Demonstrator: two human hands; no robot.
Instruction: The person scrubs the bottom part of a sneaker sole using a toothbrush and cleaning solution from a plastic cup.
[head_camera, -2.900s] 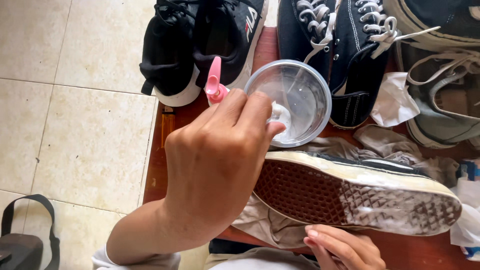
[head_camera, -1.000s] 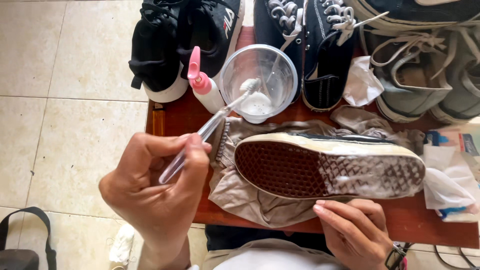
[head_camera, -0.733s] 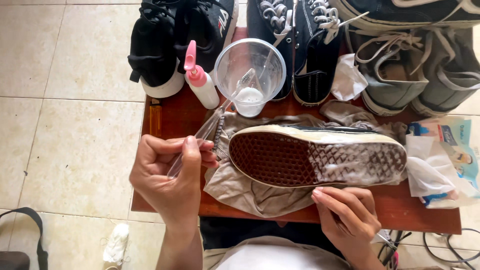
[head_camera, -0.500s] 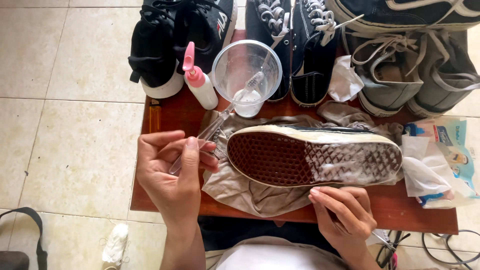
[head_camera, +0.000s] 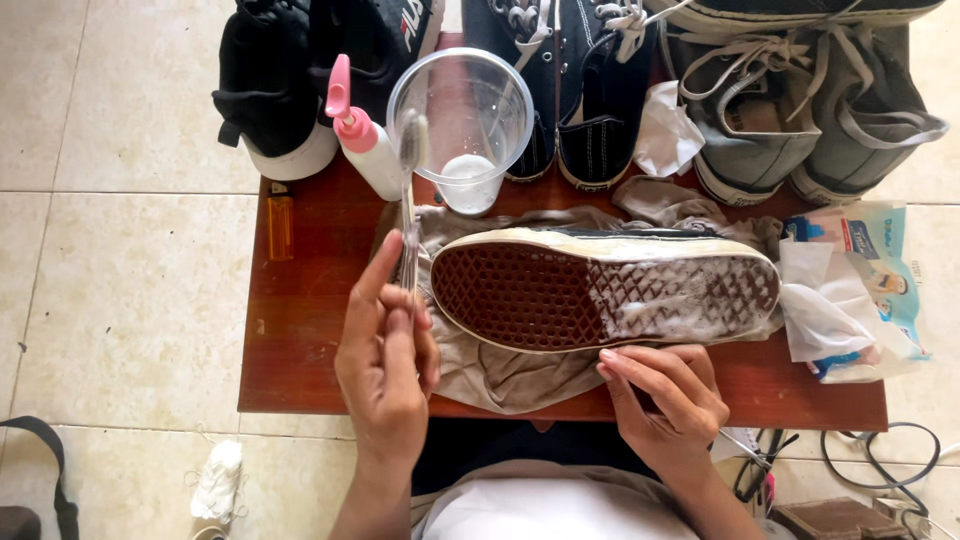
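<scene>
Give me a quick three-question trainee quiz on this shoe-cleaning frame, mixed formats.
1. True or false: the left hand holds the clear-handled toothbrush with its bristle head up near the rim of the clear plastic cup.
2. Multiple choice: the upturned shoe with the brown waffle-pattern sole lies on A) bare floor tiles, B) a crumpled grey cloth on the red-brown wooden table, C) a pack of wipes.
3. Fill in: the white foam covers the end of the sole nearer the person's ____ hand.

Key: 1 true. 2 B. 3 right; the right hand steadies the shoe's near edge there.
</scene>
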